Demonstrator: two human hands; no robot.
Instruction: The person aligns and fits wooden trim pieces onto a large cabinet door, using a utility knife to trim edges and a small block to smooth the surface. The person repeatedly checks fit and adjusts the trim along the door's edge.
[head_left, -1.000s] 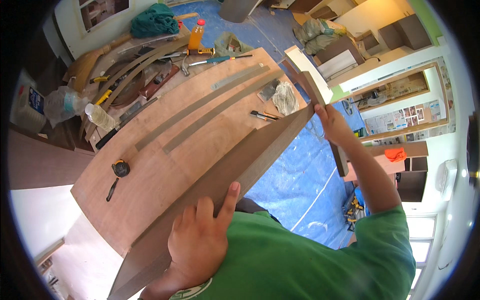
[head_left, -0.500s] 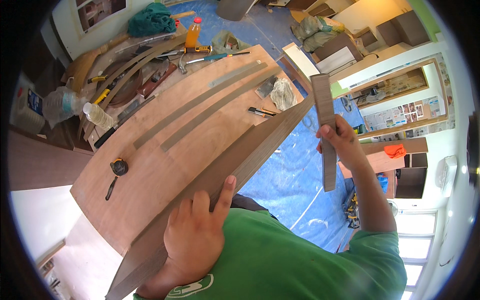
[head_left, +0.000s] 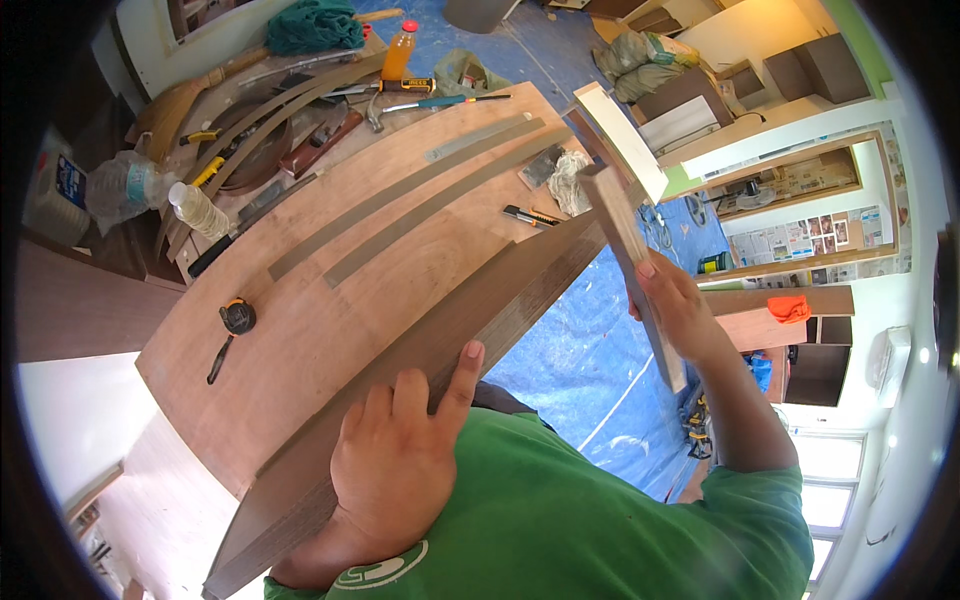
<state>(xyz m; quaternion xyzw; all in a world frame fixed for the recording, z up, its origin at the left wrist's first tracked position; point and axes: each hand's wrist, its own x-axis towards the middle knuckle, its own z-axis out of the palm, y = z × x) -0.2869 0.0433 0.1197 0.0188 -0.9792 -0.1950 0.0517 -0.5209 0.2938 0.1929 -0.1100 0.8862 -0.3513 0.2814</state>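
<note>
A long brown wood-grain board (head_left: 460, 300) lies slantwise along the near edge of the plywood worktop (head_left: 290, 370). My left hand (head_left: 400, 450) rests on this board with its fingers apart, the index finger stretched along the edge. In my right hand (head_left: 675, 305) is a short brown wooden strip (head_left: 620, 215), gripped around its middle and tilted. Its upper end overlaps the board's far end in view; I cannot tell whether they touch. Two thin brown edging strips (head_left: 430, 210) lie on the plywood. Nearby are a utility knife (head_left: 530, 216) and a tape measure (head_left: 237, 316).
A hammer (head_left: 376, 112), a hand plane (head_left: 320, 145), an orange drink bottle (head_left: 400, 50) and a clear bottle (head_left: 196, 210) crowd the worktop's far left side. Crumpled white plastic (head_left: 570, 180) lies near its right corner. Blue sheeting (head_left: 570, 340) covers the floor.
My right hand has turned the wooden strip, so its narrow edge shows more. The strip's upper end has shifted left and down toward the board. My left hand stays on the board.
</note>
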